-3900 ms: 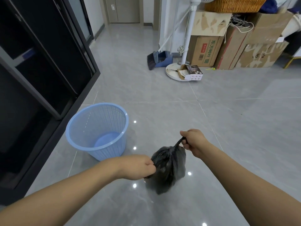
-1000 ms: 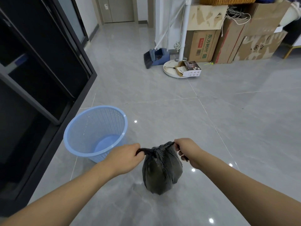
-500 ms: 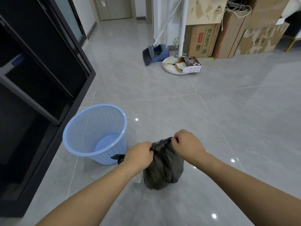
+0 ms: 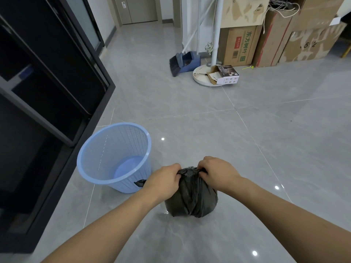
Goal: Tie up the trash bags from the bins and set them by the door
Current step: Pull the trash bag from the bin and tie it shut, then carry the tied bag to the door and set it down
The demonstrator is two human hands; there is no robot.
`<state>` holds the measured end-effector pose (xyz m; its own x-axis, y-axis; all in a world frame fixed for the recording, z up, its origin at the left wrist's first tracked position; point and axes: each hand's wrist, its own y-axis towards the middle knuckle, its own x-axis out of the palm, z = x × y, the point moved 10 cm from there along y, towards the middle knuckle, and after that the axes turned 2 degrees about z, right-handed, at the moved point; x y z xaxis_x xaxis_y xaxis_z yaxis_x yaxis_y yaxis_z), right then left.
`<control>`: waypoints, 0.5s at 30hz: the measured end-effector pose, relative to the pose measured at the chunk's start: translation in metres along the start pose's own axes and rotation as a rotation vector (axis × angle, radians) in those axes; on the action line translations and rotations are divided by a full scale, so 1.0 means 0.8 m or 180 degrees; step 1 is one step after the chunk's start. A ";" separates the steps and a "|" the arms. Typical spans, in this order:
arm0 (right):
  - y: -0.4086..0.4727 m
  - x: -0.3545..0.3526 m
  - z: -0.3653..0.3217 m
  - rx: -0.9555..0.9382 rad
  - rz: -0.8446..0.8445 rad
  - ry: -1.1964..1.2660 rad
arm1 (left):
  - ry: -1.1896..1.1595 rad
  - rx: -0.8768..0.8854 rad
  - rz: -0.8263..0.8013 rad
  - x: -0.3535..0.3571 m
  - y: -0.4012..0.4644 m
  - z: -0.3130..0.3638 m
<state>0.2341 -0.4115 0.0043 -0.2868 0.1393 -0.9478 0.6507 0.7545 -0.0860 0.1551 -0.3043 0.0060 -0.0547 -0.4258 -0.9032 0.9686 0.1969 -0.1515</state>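
A black trash bag (image 4: 191,196) sits on the grey tiled floor (image 4: 228,130), full and rounded, its mouth gathered into a bunched knot at the top. What it holds is hidden by the dark plastic. The left hand (image 4: 163,182) grips the gathered neck from the left side, fingers curled tight around the plastic, with a loose black tail of bag (image 4: 140,183) sticking out past the wrist. The right hand (image 4: 216,172) pinches the neck from the right, fingers curled down over the knot. The two hands sit close together, just apart across the knot.

Just left of the bag stands a light blue mesh bin (image 4: 114,158), upright, with only its bare blue bottom showing inside. A black cabinet (image 4: 47,82) lines the left side. Farther back stand a broom and dustpan (image 4: 182,61), a white stand base (image 4: 207,76) with a small opened box (image 4: 226,74) on it, and stacked cardboard boxes (image 4: 266,35). A door (image 4: 140,8) is visible at the far end
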 end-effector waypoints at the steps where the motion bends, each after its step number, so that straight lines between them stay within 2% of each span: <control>1: 0.002 -0.004 0.001 -0.0014 0.0005 -0.0010 | 0.0063 0.0034 0.0021 -0.002 0.002 0.001; 5: 0.017 -0.043 0.007 0.0040 0.0034 -0.0127 | 0.0309 0.0213 0.0127 -0.030 0.021 0.016; 9: 0.021 -0.121 0.010 0.0290 -0.0012 -0.0091 | 0.0472 0.0242 0.0087 -0.092 0.047 0.060; 12: 0.015 -0.221 0.010 0.0578 0.0036 0.0021 | 0.0697 0.0373 0.0091 -0.178 0.063 0.121; 15: 0.000 -0.358 0.004 0.0805 0.0343 0.0251 | 0.0780 0.0401 0.0122 -0.293 0.077 0.197</control>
<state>0.3183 -0.4534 0.2753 -0.2537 0.2670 -0.9297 0.8323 0.5500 -0.0691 0.2655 -0.3315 0.2713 -0.0595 -0.1907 -0.9798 0.9928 0.0910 -0.0780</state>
